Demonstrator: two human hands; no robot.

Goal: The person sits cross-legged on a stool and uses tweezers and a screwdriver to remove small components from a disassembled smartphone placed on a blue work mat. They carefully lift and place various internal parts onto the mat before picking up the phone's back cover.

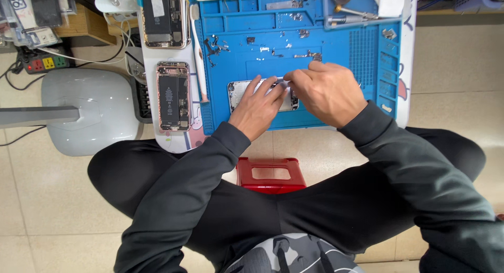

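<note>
Pale floor tiles surround a low white table [407,102] that carries a blue work mat [336,58]. On the near part of that mat lies an opened phone body [237,90], silver-edged, mostly covered by both hands. The left hand [257,106] lies flat on it, fingers spread and pressing down, holding nothing. The right hand [326,90] is curled beside it, its fingertips pinched together over the phone's upper edge just beside the left fingertips; whatever it grips there is too small to tell. Both sleeves are dark.

Small screws and metal parts [302,54] lie scattered on the mat above the hands. Left of the mat, a white-handled tool [198,58] lies lengthwise along its edge. Beyond that, a rose-coloured open phone [173,96] shows its dark battery, and a second open phone [164,17] lies further up. Tweezers and tools [349,13] rest in the mat's upper right tray. A grey lamp base [89,110] stands at far left, a power strip [44,63] behind it. A red stool [270,173] shows between the person's knees.
</note>
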